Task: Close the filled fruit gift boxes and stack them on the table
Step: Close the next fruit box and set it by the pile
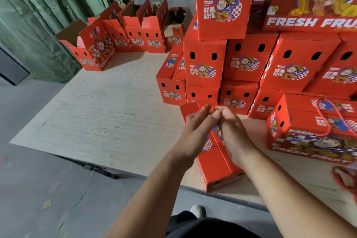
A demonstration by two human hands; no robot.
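Observation:
A red fruit gift box stands near the table's front edge, right under my hands. My left hand and my right hand meet above its top, and both pinch its red cord handle between fingertips. The hands hide the box's top flaps. Behind it rises a stack of closed red gift boxes, three layers high. Another closed box with a red cord handle lies on the table to the right.
Several open red boxes stand in a row at the table's far left corner. The pale wooden table spreads out left of my hands. A green curtain hangs at the left. A loose red cord lies at the right edge.

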